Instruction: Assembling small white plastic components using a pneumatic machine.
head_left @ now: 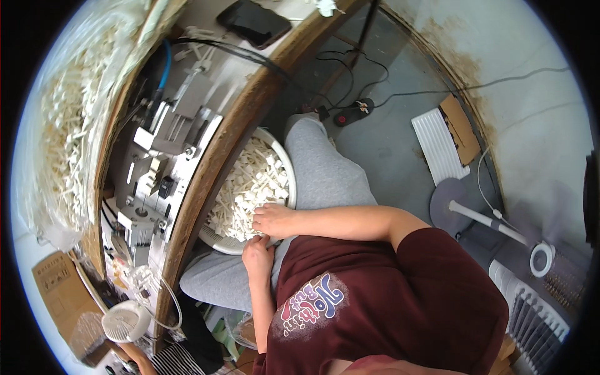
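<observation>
A round white basket [289,172] rests on my lap, heaped with small white plastic pieces [250,181], many of them stick-shaped with blocky ends. My right hand [273,220] reaches over the basket's near side, its fingers bent down at the pieces. Just below it, at the rim, my left hand [257,253] has curled fingers, with its thumb close to the right hand. Both hands look closed, but whatever lies between their fingers is too small and covered to make out.
Left of the basket runs a wooden-edged bench [206,181] carrying a metal fixture [172,128], a phone [254,23] and cables. Beyond lies a plastic bag [69,137] of similar white pieces. A fan [125,322] stands lower left, near another person's arm [139,357]. A power strip [354,112] lies on the floor.
</observation>
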